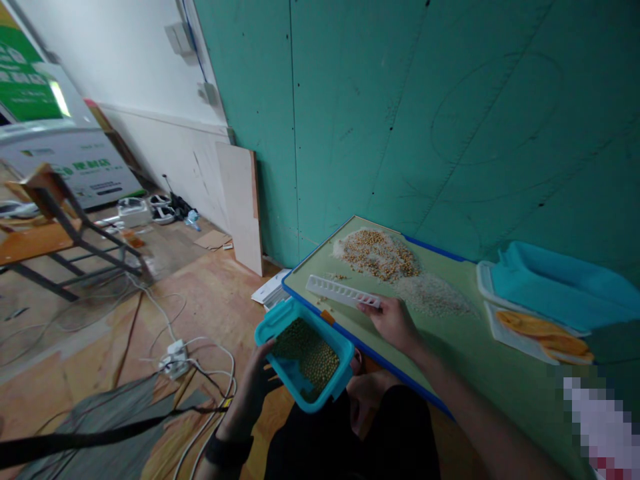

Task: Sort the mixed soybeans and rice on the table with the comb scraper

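My left hand [254, 379] is closed on the edge of a light-blue plastic container [309, 404], held tilted beside the table's front edge. Inside it lie dark green beans [299, 339] and yellowish beans [323, 367]. With my right hand [395, 323] I grip one end of a narrow white strip [333, 291] with a row of square compartments, held above the tabletop. Behind the strip, a pile of yellow beans mixed with white grains [380, 253] is spread on the green table [400, 350]. A heap of white grains [433, 295] adjoins it.
A blue bin [555, 287] and an orange cloth [545, 333] on a white tray sit at the table's right. Green wall panels [350, 133] stand behind. White cables and a power strip [175, 359] lie on the left floor, beyond them a chair [45, 233].
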`<state>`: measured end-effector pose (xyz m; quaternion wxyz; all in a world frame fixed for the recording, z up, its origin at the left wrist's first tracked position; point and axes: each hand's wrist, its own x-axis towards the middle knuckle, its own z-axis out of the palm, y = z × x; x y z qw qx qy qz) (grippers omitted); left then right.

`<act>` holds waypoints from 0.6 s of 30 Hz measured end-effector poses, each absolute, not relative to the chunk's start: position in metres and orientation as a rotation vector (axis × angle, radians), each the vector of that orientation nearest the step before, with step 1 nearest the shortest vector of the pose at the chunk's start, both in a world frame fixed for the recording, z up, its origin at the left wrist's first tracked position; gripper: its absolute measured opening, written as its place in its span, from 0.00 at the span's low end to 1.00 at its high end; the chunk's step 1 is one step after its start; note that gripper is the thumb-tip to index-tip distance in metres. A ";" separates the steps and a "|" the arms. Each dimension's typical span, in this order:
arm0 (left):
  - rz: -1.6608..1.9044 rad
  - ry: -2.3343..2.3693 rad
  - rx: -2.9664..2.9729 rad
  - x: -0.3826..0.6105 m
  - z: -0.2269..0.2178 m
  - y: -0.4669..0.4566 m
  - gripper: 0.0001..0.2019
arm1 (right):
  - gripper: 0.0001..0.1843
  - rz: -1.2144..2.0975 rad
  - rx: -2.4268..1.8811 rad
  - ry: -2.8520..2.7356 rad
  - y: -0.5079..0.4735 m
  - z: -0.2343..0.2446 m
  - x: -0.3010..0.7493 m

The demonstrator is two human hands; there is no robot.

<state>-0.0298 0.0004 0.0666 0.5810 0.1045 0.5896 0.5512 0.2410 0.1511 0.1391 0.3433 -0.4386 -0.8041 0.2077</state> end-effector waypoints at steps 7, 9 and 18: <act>1.300 1.339 0.238 -0.027 0.063 -0.001 0.32 | 0.12 0.564 -1.100 -2.150 0.124 0.144 0.239; 1.288 1.332 0.206 -0.026 0.061 -0.001 0.31 | 0.13 0.539 -1.046 -2.175 0.108 0.144 0.236; 1.304 1.348 0.189 -0.021 0.066 -0.001 0.28 | 0.12 0.349 -1.253 -1.960 0.149 0.151 0.252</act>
